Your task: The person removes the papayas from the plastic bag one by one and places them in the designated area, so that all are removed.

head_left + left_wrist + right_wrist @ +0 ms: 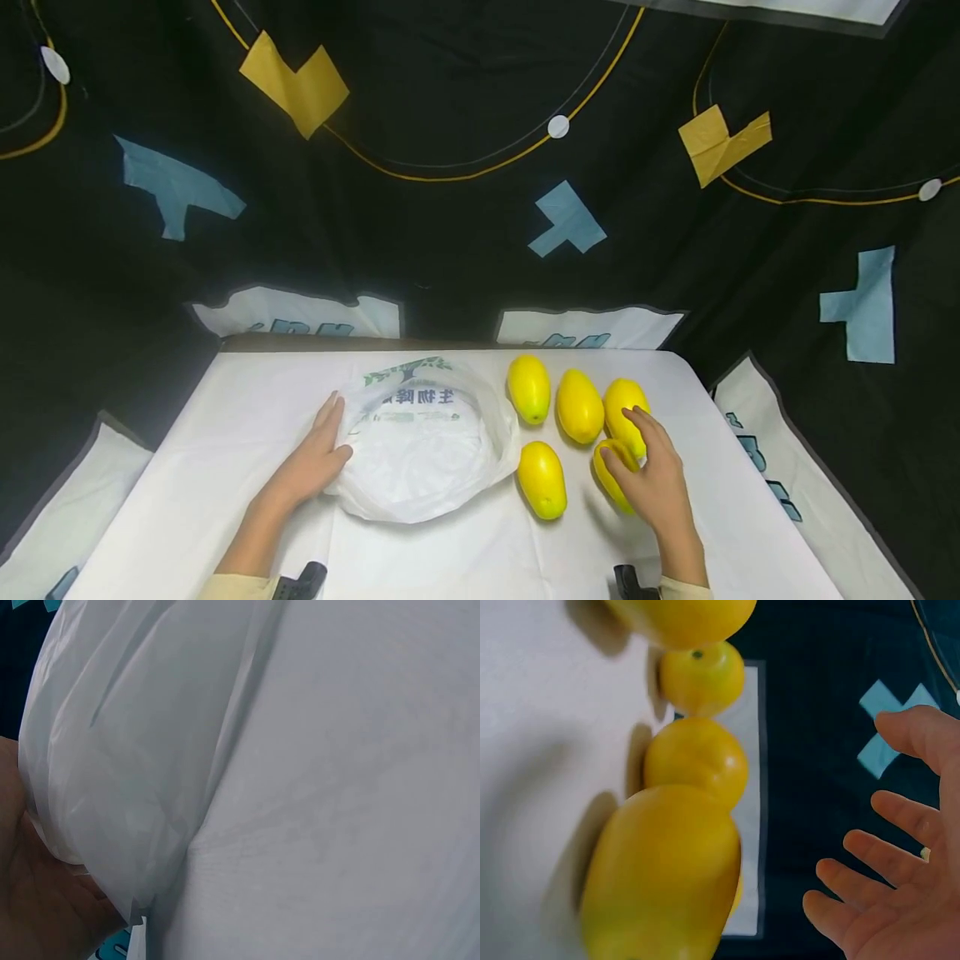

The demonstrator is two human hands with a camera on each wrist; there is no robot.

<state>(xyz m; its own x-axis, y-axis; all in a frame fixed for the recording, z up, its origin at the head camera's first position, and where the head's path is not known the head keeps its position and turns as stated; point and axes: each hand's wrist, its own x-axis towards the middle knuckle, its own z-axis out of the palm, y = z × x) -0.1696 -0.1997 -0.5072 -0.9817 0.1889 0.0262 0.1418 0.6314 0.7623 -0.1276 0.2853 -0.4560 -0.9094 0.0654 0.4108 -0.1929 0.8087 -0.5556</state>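
A white plastic bag (420,467) with green and blue print lies with its mouth spread wide on the table. My left hand (311,458) rests along the bag's left side, fingers straight; in the left wrist view the bag's wall (142,750) covers the fingers. Several yellow mangoes lie right of the bag. Over the nearest right one (611,479) hovers my right hand (656,475), fingers spread and loosely bent. The right wrist view shows that hand (900,862) holding nothing, with a gap between it and the closest mango (660,877).
One mango (542,480) lies close against the bag's right side; others, including a mango (528,388), stand in a row farther back. The white table (420,567) ends at a black curtain (450,267) with tape on it.
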